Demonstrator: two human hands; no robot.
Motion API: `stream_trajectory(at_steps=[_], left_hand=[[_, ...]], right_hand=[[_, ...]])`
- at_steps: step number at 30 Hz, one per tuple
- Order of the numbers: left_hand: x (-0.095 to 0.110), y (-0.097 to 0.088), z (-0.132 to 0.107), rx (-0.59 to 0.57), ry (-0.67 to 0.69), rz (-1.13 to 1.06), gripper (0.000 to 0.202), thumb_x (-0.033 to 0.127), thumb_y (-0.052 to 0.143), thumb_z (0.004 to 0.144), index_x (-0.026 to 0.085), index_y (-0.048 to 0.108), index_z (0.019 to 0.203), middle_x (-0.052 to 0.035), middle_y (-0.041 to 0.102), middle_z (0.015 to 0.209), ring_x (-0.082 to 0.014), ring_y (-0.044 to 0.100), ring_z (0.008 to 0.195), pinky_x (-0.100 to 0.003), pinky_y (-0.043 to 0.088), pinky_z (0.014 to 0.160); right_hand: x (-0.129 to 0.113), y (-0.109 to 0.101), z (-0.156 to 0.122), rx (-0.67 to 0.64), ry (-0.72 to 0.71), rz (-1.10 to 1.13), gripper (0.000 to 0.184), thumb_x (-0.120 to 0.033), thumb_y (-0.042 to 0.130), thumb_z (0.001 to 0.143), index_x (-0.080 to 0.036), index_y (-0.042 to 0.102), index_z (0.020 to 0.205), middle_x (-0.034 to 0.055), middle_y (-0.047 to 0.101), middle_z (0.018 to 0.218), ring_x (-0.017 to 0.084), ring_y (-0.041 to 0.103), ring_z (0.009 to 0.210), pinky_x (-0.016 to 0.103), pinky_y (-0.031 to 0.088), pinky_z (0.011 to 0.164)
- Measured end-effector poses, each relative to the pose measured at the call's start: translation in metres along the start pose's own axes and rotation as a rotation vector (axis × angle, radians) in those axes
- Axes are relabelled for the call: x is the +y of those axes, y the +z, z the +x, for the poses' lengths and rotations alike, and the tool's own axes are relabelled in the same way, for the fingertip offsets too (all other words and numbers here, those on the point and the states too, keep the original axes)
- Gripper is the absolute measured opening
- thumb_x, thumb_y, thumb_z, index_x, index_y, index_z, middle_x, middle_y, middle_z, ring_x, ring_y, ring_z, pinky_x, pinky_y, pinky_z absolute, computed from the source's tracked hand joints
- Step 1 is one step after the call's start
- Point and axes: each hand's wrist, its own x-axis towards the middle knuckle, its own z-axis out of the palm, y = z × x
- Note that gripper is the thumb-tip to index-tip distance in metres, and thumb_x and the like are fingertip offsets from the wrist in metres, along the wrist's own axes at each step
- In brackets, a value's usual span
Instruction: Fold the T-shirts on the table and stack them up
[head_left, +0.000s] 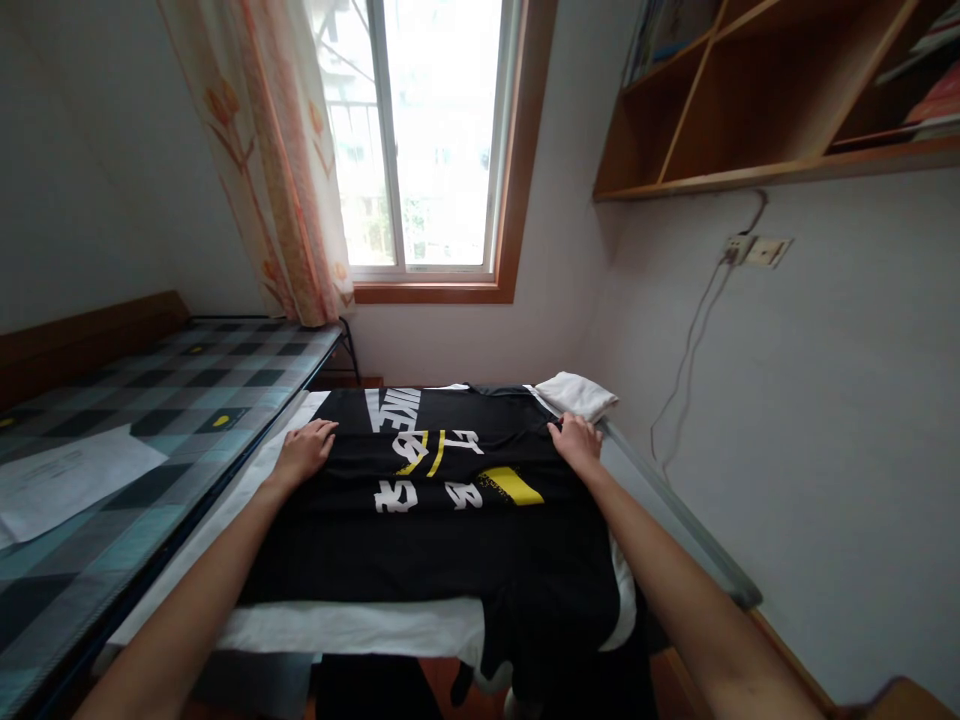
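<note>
A black T-shirt (420, 560) with white lettering and a yellow stripe print lies sideways across a table covered by a white cloth (345, 628). On its left side, my left hand (306, 450) has its fingers closed on the black fabric. Opposite it, my right hand (577, 440) pinches the shirt near its right edge. Between both hands a crease runs across the print. Part of the shirt hangs over the table's near edge. Just beyond my right hand rests a folded white cloth (576, 394).
At left is a bed with a checked mattress (255, 375) and a paper sheet (75, 478) on it. A curtain (277, 170) hangs beside the window (442, 130). Wooden shelves (750, 110) and a socket with cords (757, 250) are on the right wall.
</note>
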Motion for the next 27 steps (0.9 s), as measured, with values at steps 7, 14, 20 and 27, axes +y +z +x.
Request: stream_trajectory(at_steps=[7,14,20,27], left_hand=[[-0.012,0.016,0.017,-0.099,-0.174,-0.041,0.029,0.034,0.042,0.091,0.023,0.066,0.101,-0.0101,0.065,0.118,-0.0275,0.057,0.110,-0.043,0.041,0.092],[-0.005,0.019,0.001,0.065,-0.192,-0.008,0.028,0.033,0.042,0.091,0.020,0.065,0.099,-0.0124,0.064,0.109,-0.0294,0.056,0.105,-0.044,0.040,0.090],[-0.007,0.001,-0.031,0.127,0.023,-0.098,0.030,0.043,0.054,0.084,0.023,0.066,0.103,-0.0100,0.060,0.113,-0.0299,0.052,0.110,-0.046,0.038,0.094],[-0.036,-0.016,-0.065,-0.171,0.300,-0.340,0.032,0.040,0.055,0.081,0.024,0.067,0.106,-0.0057,0.063,0.108,-0.0216,0.060,0.099,-0.033,0.046,0.090]], right_hand=[[0.015,0.020,0.017,-0.078,0.033,0.212,0.021,-0.031,0.049,0.091,-0.022,0.062,0.105,0.0090,0.069,0.102,0.027,0.061,0.102,0.039,0.040,0.086],[0.029,0.031,0.022,0.031,-0.033,0.315,0.018,-0.033,0.055,0.084,-0.021,0.063,0.093,0.0074,0.066,0.090,0.022,0.062,0.085,0.031,0.044,0.073],[0.048,0.007,0.015,0.026,-0.462,0.428,0.015,-0.033,0.055,0.080,-0.020,0.062,0.079,0.0043,0.059,0.079,0.018,0.057,0.073,0.030,0.046,0.073],[0.063,-0.008,-0.015,-0.101,-0.754,0.112,0.020,-0.020,0.060,0.076,-0.022,0.066,0.095,0.0063,0.061,0.097,0.022,0.056,0.093,0.034,0.042,0.085]])
